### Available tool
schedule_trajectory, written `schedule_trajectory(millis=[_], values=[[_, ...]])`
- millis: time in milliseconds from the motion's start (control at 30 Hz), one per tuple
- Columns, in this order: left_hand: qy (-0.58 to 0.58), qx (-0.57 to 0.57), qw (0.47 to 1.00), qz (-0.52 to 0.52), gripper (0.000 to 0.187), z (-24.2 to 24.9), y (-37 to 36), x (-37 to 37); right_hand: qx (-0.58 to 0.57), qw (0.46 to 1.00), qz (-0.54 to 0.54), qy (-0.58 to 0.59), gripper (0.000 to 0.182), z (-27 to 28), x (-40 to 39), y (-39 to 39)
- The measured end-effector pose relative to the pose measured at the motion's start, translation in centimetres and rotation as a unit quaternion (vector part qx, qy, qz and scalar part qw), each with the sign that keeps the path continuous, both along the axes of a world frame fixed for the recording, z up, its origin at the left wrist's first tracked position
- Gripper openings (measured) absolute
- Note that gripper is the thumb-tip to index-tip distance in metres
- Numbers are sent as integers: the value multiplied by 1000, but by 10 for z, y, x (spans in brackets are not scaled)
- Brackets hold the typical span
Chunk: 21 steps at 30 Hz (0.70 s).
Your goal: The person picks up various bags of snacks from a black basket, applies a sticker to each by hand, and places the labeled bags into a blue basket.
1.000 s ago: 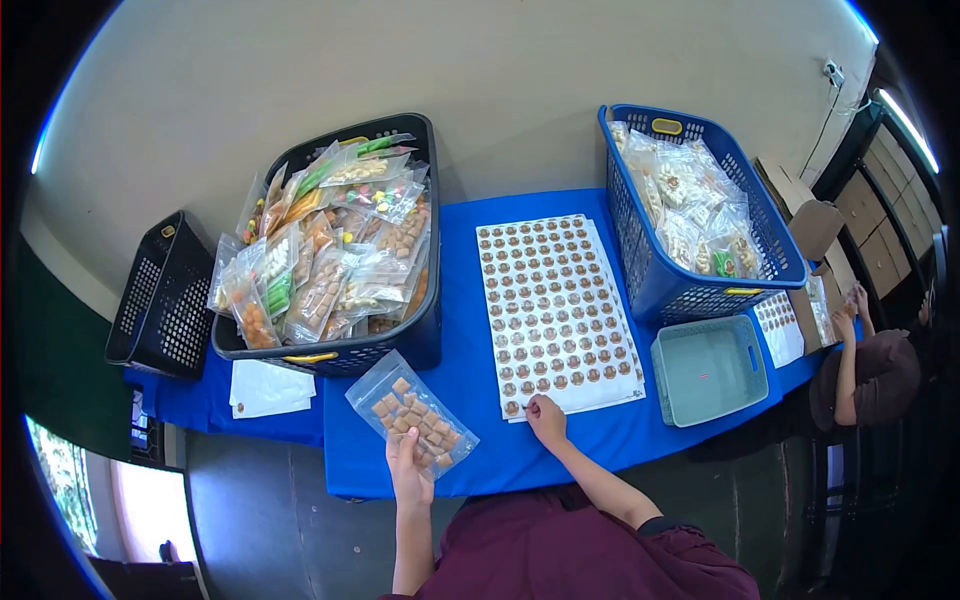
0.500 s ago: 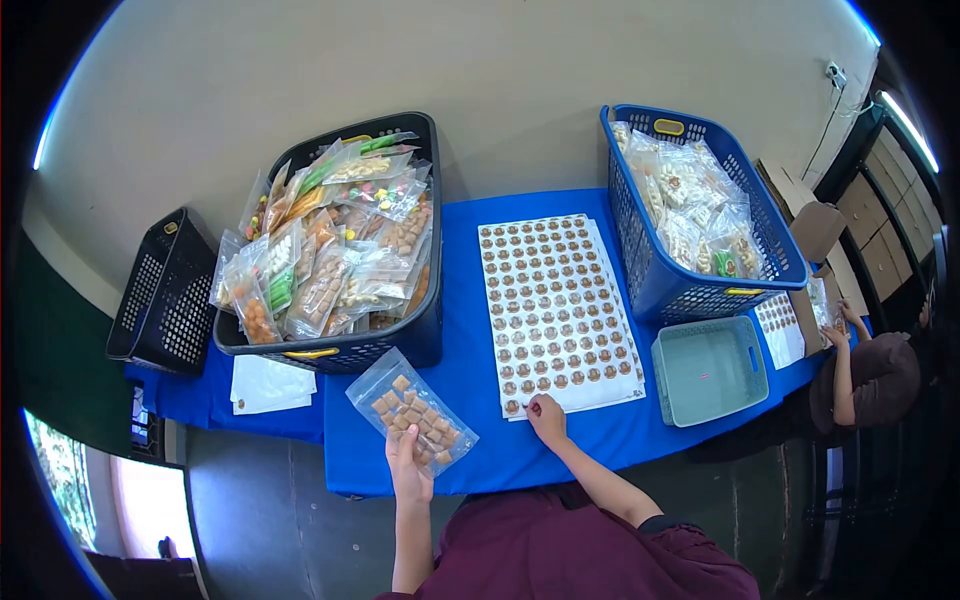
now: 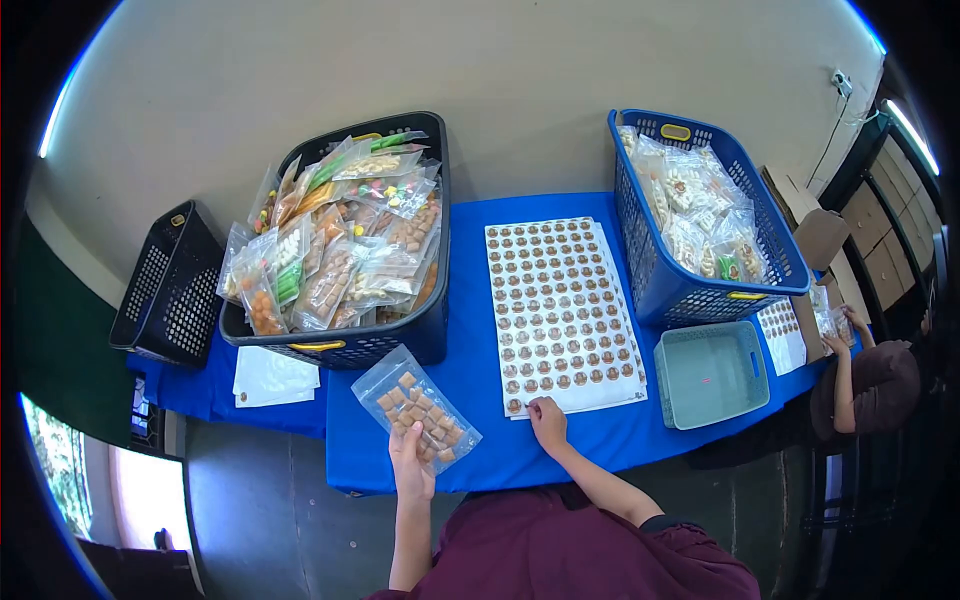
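Partner: Position of the snack pouch?

Me: The clear pouch of brown, pillow-shaped snacks (image 3: 418, 410) is in my left hand (image 3: 409, 460), projecting up and away from it, tilted, its top toward the left. It lies to the left of my right hand (image 3: 548, 425), well apart from it.

Partner: State of each hand?

Me: Left: closed on the pouch's lower part, thumb across the front face. Right: fingers drawn together, tips at the near left corner of the sheet of round stickers (image 3: 565, 310). Whether a sticker is pinched between them, I cannot tell.

Partner: Surroundings, working outward?

Me: The sheet lies on the blue tablecloth (image 3: 465, 250), other sheets showing beneath its right edge. Just beyond the pouch stands the large black basket (image 3: 390, 345), heaped with filled pouches; contact between pouch and basket not determinable. To the right of the sheet: the blue basket (image 3: 690, 285), holding bags of pale snacks, and, nearer me, the grey-green plastic basket (image 3: 710, 378).

Partner: Periphery?

Me: Far left, a smaller black basket (image 3: 165, 290); white sheets (image 3: 275, 378) lie near the large one. Far right, a co-worker (image 3: 875, 385) has both hands at a clear bag, beside an open cardboard box (image 3: 820, 237).
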<state>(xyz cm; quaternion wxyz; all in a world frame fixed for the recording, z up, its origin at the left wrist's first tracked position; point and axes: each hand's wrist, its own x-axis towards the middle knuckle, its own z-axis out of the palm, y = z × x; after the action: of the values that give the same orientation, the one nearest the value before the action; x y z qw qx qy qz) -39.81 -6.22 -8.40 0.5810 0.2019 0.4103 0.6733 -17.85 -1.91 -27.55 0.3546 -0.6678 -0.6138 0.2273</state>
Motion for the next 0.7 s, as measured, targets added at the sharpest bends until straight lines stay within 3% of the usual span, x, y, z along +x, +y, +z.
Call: schedule_trajectory(millis=[700], values=[[0,7,1000,-5,38,7,-3,-3,82,995,-19,-49,7,-14,-1,0]])
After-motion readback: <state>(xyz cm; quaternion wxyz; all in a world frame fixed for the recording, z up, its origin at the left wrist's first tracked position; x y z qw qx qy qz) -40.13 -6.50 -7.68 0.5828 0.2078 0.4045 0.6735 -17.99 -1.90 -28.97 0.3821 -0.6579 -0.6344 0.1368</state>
